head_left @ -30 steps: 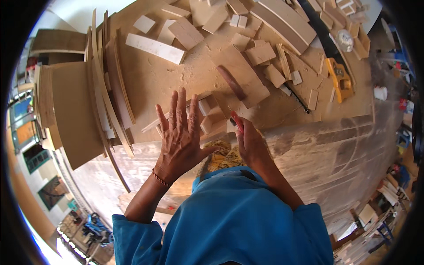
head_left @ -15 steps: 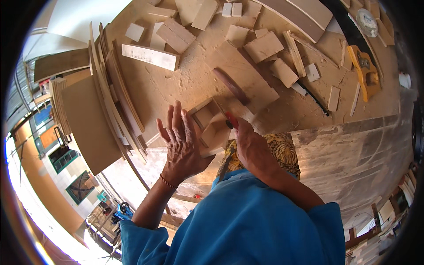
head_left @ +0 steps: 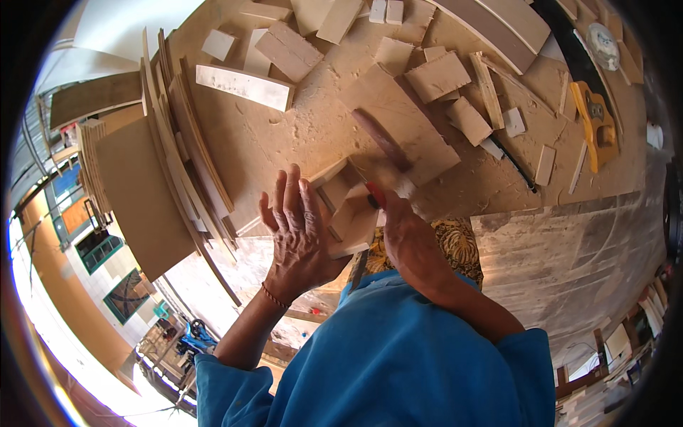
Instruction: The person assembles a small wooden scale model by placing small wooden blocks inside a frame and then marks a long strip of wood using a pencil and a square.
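The open, pale wooden box (head_left: 355, 211) sat askew at the tabletop's (head_left: 267, 139) near edge, the red tool (head_left: 376, 192) by its right wall.

Light burns out to white along the lower-left rim. The pale brown wooden worktop (head_left: 274, 146) is softly lit, shadowed beside the long, thin wooden strips (head_left: 192, 142); fisheye distortion bends edges, and corners fall black.
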### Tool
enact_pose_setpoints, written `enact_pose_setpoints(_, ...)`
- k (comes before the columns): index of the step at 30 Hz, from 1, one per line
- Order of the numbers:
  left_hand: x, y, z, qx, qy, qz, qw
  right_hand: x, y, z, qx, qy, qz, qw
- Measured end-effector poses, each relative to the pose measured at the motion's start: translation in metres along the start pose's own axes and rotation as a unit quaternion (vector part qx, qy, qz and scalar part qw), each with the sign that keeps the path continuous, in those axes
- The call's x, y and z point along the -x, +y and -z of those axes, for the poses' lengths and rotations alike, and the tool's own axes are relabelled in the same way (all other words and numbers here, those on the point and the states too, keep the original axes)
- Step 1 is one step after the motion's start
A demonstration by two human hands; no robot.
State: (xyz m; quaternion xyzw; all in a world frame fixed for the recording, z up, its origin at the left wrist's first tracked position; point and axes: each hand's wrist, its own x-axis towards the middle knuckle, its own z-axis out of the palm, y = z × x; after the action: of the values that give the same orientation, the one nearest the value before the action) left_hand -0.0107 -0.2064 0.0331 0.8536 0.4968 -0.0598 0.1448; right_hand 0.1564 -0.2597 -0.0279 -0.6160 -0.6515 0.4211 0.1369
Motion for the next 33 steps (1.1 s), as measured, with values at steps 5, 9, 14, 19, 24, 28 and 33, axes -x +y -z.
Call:
enact_pose_setpoints(5,0.000,-0.001,-0.001,0.010,0.006,-0.004,1.000,0.000,-0.001,0.006,0.019,0.006,0.005,1.000)
enact_pose_setpoints(9,0.000,-0.001,-0.002,0.010,0.016,-0.008,1.000,-0.003,-0.006,0.016,0.077,-0.011,0.012,0.997)
enact_pose_setpoints(14,-0.001,0.000,-0.001,0.007,0.013,-0.003,1.000,-0.011,-0.008,0.029,0.131,0.017,0.025,0.991)
enact_pose_setpoints(19,0.000,0.000,-0.001,0.013,0.010,-0.001,1.000,-0.017,-0.015,0.035,0.167,-0.002,0.008,0.986)
enact_pose_setpoints(24,0.000,-0.001,0.000,0.015,0.004,-0.002,1.000,-0.019,-0.023,0.039,0.192,-0.023,-0.015,0.981)
enact_pose_setpoints(28,0.000,-0.002,0.000,0.014,0.004,-0.005,1.000,-0.020,-0.021,0.036,0.160,-0.030,-0.023,0.986)
enact_pose_setpoints(33,0.000,0.000,0.000,0.016,0.003,-0.005,1.000,-0.008,0.001,0.018,0.018,-0.040,0.002,0.999)
